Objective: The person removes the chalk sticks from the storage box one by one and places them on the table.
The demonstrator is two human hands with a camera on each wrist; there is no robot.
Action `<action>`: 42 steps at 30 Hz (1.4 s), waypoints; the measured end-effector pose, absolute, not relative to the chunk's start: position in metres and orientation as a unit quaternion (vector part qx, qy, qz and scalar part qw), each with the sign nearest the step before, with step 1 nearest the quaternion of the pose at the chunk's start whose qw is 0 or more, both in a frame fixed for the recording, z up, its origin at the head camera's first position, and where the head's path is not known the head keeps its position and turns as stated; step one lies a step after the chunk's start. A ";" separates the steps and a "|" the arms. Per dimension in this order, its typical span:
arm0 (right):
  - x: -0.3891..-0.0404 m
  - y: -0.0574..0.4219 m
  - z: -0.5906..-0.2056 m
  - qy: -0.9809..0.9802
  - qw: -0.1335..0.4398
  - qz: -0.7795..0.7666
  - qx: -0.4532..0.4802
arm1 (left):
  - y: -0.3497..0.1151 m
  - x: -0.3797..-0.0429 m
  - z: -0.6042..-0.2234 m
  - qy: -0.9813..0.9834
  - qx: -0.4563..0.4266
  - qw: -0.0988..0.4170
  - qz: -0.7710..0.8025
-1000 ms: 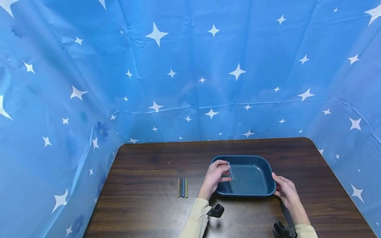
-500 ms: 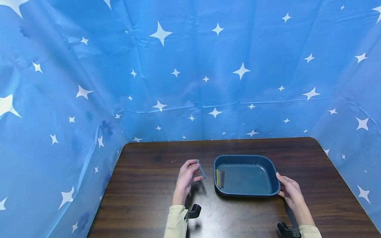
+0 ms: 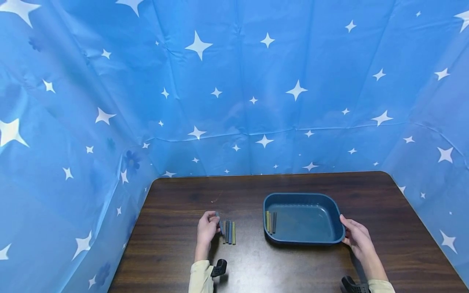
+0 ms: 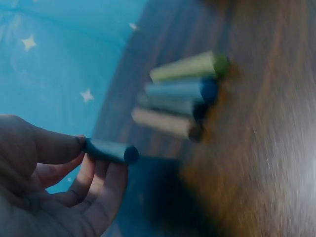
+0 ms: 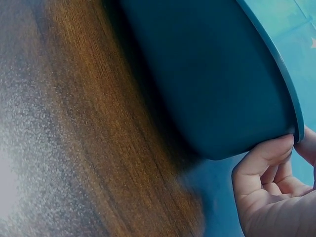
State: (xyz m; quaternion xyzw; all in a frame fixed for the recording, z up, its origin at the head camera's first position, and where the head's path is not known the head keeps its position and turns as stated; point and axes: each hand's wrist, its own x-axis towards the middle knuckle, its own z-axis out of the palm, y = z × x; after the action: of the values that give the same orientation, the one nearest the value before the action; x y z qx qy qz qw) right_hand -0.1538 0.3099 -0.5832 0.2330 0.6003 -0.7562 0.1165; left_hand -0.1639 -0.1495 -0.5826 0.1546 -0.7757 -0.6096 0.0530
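My left hand (image 3: 208, 230) pinches a blue round stick (image 4: 111, 150) between thumb and fingers, at the left side of a row of several similar sticks (image 3: 229, 232) on the table. In the left wrist view that row holds a green stick (image 4: 190, 67), a blue one, a dark one and a tan stick (image 4: 168, 122), all blurred. My right hand (image 3: 357, 238) grips the right edge of a dark blue rectangular tub (image 3: 304, 243), thumb at the rim. Inside the tub's left end lie three sticks (image 3: 271, 222): yellow-green, tan and dark grey.
A dark wood-grain table (image 3: 176, 203) bears everything. Blue curtain (image 3: 234, 81) with white stars stands behind it and at both sides. Bare tabletop lies between the row of sticks and the tub.
My left hand has moved out of the tub and leftward with the blue stick, arriving low beside the row. My right hand keeps its hold on the tub's edge.
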 end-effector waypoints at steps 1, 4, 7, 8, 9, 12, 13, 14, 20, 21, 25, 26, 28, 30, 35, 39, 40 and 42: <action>-0.154 0.310 -0.583 0.601 0.117 -0.756 0.233 | -0.152 -0.163 -0.586 -0.800 0.158 0.067 -0.574; -0.153 0.310 -0.584 0.599 0.115 -0.758 0.232 | -0.158 -0.161 -0.595 -0.862 0.163 0.100 -0.469; -0.153 0.310 -0.584 0.597 0.112 -0.760 0.233 | -0.159 -0.160 -0.602 -0.883 0.160 0.094 -0.431; -0.153 0.311 -0.584 0.598 0.112 -0.759 0.232 | -0.158 -0.160 -0.603 -0.886 0.158 0.090 -0.427; -0.152 0.311 -0.584 0.598 0.112 -0.759 0.231 | -0.157 -0.160 -0.605 -0.887 0.159 0.087 -0.425; -0.152 0.310 -0.584 0.599 0.111 -0.759 0.231 | -0.152 -0.161 -0.607 -0.889 0.156 0.083 -0.423; -0.152 0.310 -0.585 0.600 0.111 -0.758 0.231 | -0.150 -0.161 -0.607 -0.890 0.156 0.083 -0.421; -0.152 0.310 -0.585 0.600 0.110 -0.758 0.232 | -0.149 -0.161 -0.607 -0.891 0.155 0.082 -0.419; -0.152 0.310 -0.586 0.604 0.110 -0.756 0.228 | -0.142 -0.162 -0.609 -0.900 0.154 0.077 -0.401; -0.152 0.310 -0.586 0.605 0.111 -0.755 0.227 | -0.141 -0.162 -0.608 -0.901 0.154 0.078 -0.398; -0.152 0.310 -0.586 0.606 0.112 -0.754 0.228 | -0.138 -0.162 -0.607 -0.904 0.157 0.082 -0.389; -0.152 0.310 -0.586 0.607 0.112 -0.753 0.227 | -0.137 -0.162 -0.607 -0.905 0.158 0.082 -0.386; -0.152 0.310 -0.587 0.608 0.113 -0.752 0.227 | -0.137 -0.162 -0.607 -0.909 0.157 0.082 -0.378; -0.152 0.310 -0.587 0.610 0.113 -0.751 0.226 | -0.136 -0.162 -0.608 -0.911 0.157 0.078 -0.373; -0.152 0.310 -0.587 0.610 0.112 -0.751 0.225 | -0.136 -0.161 -0.607 -0.915 0.155 0.078 -0.364; -0.153 0.311 -0.587 0.608 0.112 -0.752 0.227 | -0.131 -0.160 -0.604 -0.909 0.160 0.108 -0.370; -0.153 0.311 -0.587 0.608 0.112 -0.752 0.226 | -0.129 -0.160 -0.603 -0.904 0.161 0.121 -0.376; -0.153 0.311 -0.586 0.607 0.113 -0.754 0.226 | -0.124 -0.161 -0.600 -0.894 0.160 0.146 -0.391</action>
State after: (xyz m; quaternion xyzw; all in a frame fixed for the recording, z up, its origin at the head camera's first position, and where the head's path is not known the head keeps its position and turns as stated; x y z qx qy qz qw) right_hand -0.1527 0.3108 -0.5862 0.2265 0.6067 -0.7536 0.1128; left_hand -0.1612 -0.1240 -0.5998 0.1595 -0.8944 -0.3913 0.1464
